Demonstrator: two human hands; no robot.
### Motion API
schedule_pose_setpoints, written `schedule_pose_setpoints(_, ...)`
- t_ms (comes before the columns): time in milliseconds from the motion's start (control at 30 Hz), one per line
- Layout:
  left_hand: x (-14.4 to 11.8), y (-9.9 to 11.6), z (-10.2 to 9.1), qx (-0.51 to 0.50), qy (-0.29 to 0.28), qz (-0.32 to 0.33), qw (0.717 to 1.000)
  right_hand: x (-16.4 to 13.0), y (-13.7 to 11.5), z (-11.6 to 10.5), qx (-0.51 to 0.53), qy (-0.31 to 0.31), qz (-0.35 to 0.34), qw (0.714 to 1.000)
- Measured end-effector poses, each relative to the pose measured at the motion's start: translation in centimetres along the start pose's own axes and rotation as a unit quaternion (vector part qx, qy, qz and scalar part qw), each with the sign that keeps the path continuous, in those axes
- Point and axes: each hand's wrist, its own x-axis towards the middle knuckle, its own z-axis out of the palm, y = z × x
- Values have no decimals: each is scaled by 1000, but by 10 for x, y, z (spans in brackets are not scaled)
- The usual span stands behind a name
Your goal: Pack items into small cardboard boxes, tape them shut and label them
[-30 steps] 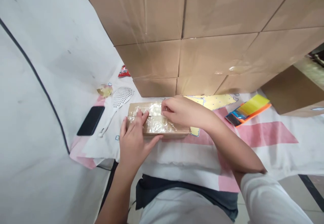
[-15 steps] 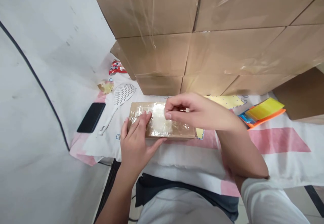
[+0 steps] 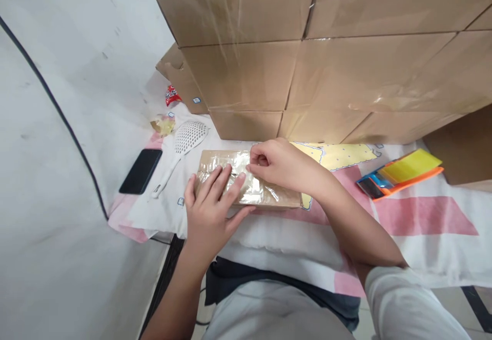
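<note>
A small brown cardboard box [image 3: 282, 196] lies flat on the cloth-covered table, its top covered with shiny clear tape. Near the middle of the top is a pale, glossy patch [image 3: 251, 191] that looks like a label under tape. My left hand [image 3: 213, 206] rests on the box's left part with fingers spread, the thumb along the front edge. Over the patch, my right hand [image 3: 279, 163] has its thumb and forefinger pinched together, touching or just above the surface. Whatever may be between those fingertips is too small to make out.
Behind stands a tall stack of taped cardboard boxes [image 3: 246, 76]. To the left lie a white slotted skimmer [image 3: 190, 136], a black phone [image 3: 141, 171] and a red packet [image 3: 172, 95]. An orange-and-yellow package [image 3: 402, 173] lies at right, near an open brown box [image 3: 463, 147].
My right hand has shifted slightly left along the box top, still pinched. The fingers of my left hand have spread, its forefinger now reaching toward the patch. The view has tilted a little.
</note>
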Motion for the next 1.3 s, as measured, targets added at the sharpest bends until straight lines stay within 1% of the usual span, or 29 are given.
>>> schedule_pose_setpoints(100,-1,0,-1,9,2,11,1000,-1,-3,0,-35,20,30,999)
schedule_pose_setpoints(167,-1,-1,-1,3,7,17,1000,-1,-6,1,-58,19,41,997)
schedule_pose_setpoints(333,-1,1,2,-54,29,46,997,0,-11,3,-114,15,78,990)
schedule_pose_setpoints(400,-2,2,1,-84,35,52,994,2,-5,0,-145,56,115,981)
schedule_pose_setpoints(500,-7,5,-1,-105,39,51,992,5,14,-10,-193,178,179,948)
schedule_pose_setpoints(533,-8,6,-2,-107,39,51,992,5,21,-14,-197,203,186,941)
schedule_pose_setpoints(567,-10,7,-3,-108,38,52,992,5,27,-16,-187,207,181,943)
schedule_pose_setpoints(600,-11,8,-3,-110,36,55,992,4,31,-18,-166,195,164,953)
schedule_pose_setpoints(633,-11,9,-3,-113,32,61,991,3,32,-18,-135,170,141,966)
schedule_pose_setpoints(700,-12,13,-3,-125,19,80,989,2,27,-13,-77,96,95,988)
schedule_pose_setpoints(767,-11,15,-2,-139,9,94,986,1,15,-4,-69,34,78,994)
schedule_pose_setpoints(800,-10,17,-1,-144,8,97,985,2,9,0,-80,14,84,993)
schedule_pose_setpoints(867,-9,19,-1,-146,8,96,985,5,-1,7,-102,0,107,989)
schedule_pose_setpoints(967,-6,22,0,-138,21,92,986,11,-4,9,-111,22,136,984)
schedule_pose_setpoints(1067,-6,22,2,-108,40,85,990,10,7,-2,-108,82,156,978)
schedule_pose_setpoints(1133,-9,22,3,-74,73,83,991,1,21,-17,-86,127,159,975)
schedule_pose_setpoints(1200,-16,23,3,-52,129,84,987,-16,41,-33,-66,157,171,970)
schedule_pose_setpoints(1233,-20,25,3,-57,154,87,983,-26,52,-40,-64,165,187,966)
schedule_pose_setpoints(1300,-27,33,6,-105,181,107,972,-50,78,-49,-67,171,229,956)
